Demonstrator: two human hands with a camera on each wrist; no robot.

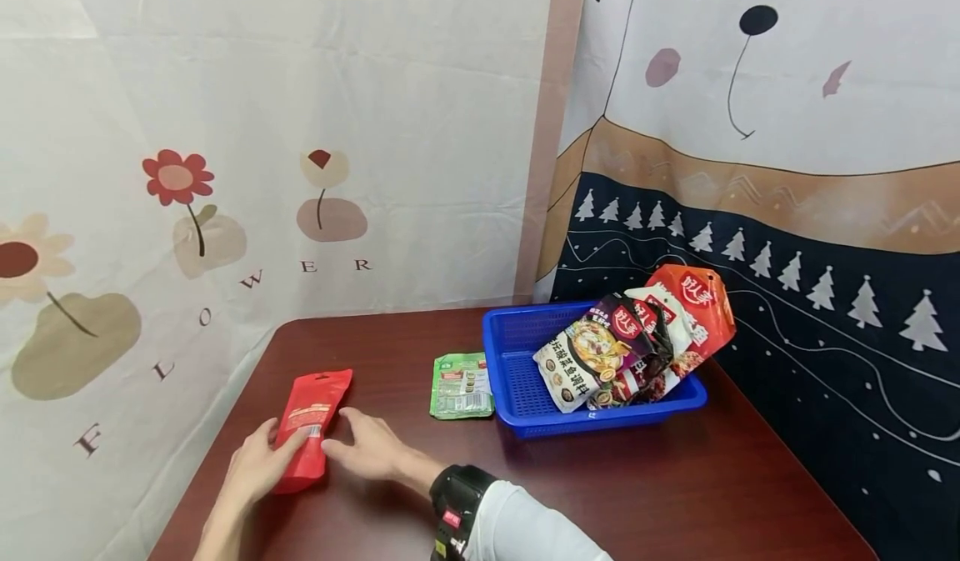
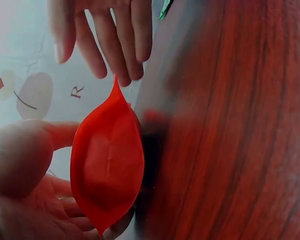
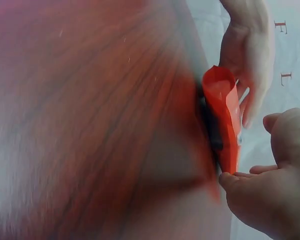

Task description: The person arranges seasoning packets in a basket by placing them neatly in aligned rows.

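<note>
A red pouch (image 1: 318, 394) lies at the left of the table, with its hang-hole end away from me and print and a barcode facing up. Its near end gapes in an oval, as the left wrist view shows. My left hand (image 1: 255, 465) grips the pouch from the left side, thumb on the printed face and fingers round its edge. To the right of the pouch, my right hand (image 1: 375, 448) has its fingers extended and relaxed, fingertips close to the pouch's right edge. The right wrist view shows the pouch (image 3: 225, 115) between both hands.
On the brown table (image 1: 600, 494), a blue basket (image 1: 600, 422) at the back right holds several food packets (image 1: 592, 353), one red one leaning over the rim. A green packet (image 1: 461, 390) lies against the basket's left side. Printed cloths hang behind and at the sides.
</note>
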